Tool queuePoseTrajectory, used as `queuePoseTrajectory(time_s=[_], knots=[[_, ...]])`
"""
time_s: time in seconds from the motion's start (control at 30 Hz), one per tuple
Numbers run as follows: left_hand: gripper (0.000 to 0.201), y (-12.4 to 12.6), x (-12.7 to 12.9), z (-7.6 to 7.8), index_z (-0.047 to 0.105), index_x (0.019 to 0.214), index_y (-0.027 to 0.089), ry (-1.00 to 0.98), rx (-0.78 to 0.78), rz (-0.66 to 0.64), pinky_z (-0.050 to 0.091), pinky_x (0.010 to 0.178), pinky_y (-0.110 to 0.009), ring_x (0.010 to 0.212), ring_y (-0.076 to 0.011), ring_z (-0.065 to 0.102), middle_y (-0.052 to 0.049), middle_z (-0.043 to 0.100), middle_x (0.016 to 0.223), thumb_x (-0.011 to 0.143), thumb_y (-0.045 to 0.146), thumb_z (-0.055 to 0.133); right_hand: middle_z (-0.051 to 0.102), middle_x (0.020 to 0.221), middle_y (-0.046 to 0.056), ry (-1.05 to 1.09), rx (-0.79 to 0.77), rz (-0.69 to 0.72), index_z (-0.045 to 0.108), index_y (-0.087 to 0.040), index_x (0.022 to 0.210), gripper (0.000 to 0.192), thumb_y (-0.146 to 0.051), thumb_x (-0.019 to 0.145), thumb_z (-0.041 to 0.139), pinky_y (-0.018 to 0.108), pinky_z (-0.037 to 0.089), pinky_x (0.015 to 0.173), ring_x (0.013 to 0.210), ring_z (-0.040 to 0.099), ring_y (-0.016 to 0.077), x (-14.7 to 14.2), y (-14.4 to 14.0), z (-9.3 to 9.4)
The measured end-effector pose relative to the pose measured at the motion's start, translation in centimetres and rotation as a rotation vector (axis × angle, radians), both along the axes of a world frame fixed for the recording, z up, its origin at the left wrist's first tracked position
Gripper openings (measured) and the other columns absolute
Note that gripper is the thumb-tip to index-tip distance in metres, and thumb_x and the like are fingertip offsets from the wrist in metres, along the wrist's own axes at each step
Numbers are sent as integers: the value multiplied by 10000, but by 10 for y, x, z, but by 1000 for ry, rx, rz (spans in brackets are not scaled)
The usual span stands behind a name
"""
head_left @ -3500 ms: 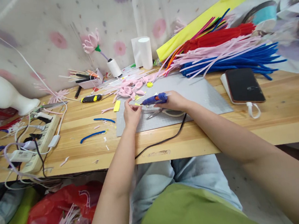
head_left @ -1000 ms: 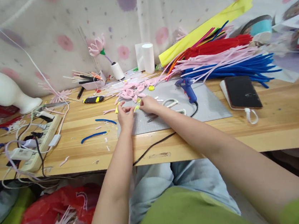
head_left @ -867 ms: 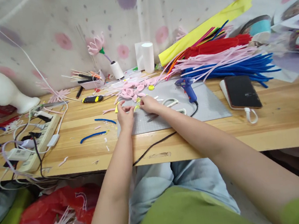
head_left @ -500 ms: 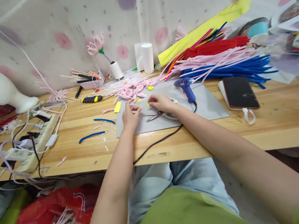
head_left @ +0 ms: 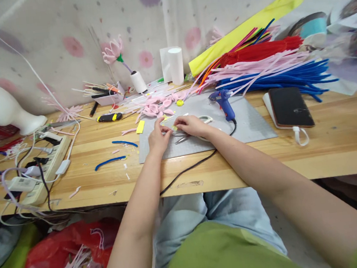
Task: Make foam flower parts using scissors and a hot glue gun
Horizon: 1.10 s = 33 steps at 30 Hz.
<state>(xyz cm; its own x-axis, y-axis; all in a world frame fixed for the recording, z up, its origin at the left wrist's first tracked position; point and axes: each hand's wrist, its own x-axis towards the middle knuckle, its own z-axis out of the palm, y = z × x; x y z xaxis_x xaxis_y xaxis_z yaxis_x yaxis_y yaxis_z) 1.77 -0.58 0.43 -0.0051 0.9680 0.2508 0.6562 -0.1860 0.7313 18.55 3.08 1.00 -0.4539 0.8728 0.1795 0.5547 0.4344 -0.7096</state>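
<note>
1. At mid-worktop, on the grey mat (head_left: pixel 248 119): left hand (head_left: pixel 157 137) and right hand (head_left: pixel 191 125) brought together, fingertips meeting over a small yellow piece (head_left: pixel 174 128).
2. Left hand fingers pinched shut on the yellow piece; right hand fingers curled and pinching it from the other side, though how firmly cannot be told.
3. Just under the hands, flat on the mat: scissors (head_left: pixel 181 139), partly hidden by the right hand.
4. Toward the mat's far edge, right of the hands: blue glue gun (head_left: pixel 224 101) standing untouched, its black cord (head_left: pixel 189 171) trailing over the worktop's near edge.
5. Off the mat's far left corner: yellow slip (head_left: pixel 140 126) lying flat, with pink petals (head_left: pixel 156 106) heaped just beyond.
6. Along the worktop's far right: bundled pipe cleaners (head_left: pixel 274 69) in red, pink and blue; near them a dark phone (head_left: pixel 290 107) face up.
7. At the worktop's left end: power strip (head_left: pixel 45 164) tangled with plugs and leads; two blue pipe-cleaner offcuts (head_left: pixel 110 161) between it and the mat.
8. Against the back edge: white roll (head_left: pixel 175 66) upright, and a pink flower (head_left: pixel 111 53) on a stem.
</note>
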Motion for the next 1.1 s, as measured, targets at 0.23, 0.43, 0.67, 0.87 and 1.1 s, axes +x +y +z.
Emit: queuePoseTrajectory(time_s=[0.23,0.43,0.67,0.87,1.1], knots=[[577,-1,1,1,398,1275,233,22,-7,12,444,715,-254,815,-135,633,15,683,852,739,220,612,670,847,34,8,6,1,641,-156,900,200,-172,770,489,244,397,722,776,573,148,0,3,-4],[572,-1,2,1,405,1266,233,55,-12,23,438,757,-273,830,-147,632,8,688,854,735,227,618,664,824,29,0,-9,6,638,-152,882,189,-174,768,489,242,392,706,750,564,140,0,2,-2],[581,-1,2,2,408,1259,236,59,4,11,435,753,-282,840,-159,635,9,688,846,721,216,626,647,760,18,21,-34,8,637,-148,866,189,-179,756,487,231,381,652,681,540,125,-1,1,0],[575,-4,3,3,409,1249,243,56,6,9,441,747,-275,841,-151,638,14,691,849,719,228,631,641,751,14,19,-27,6,640,-147,865,194,-182,752,486,224,369,638,670,527,118,0,0,0],[596,-7,3,6,401,1253,233,23,10,-27,458,697,-271,808,-146,639,9,688,855,707,257,636,648,769,21,9,-32,6,643,-140,867,197,-179,755,486,221,372,648,676,528,116,0,-1,3]])
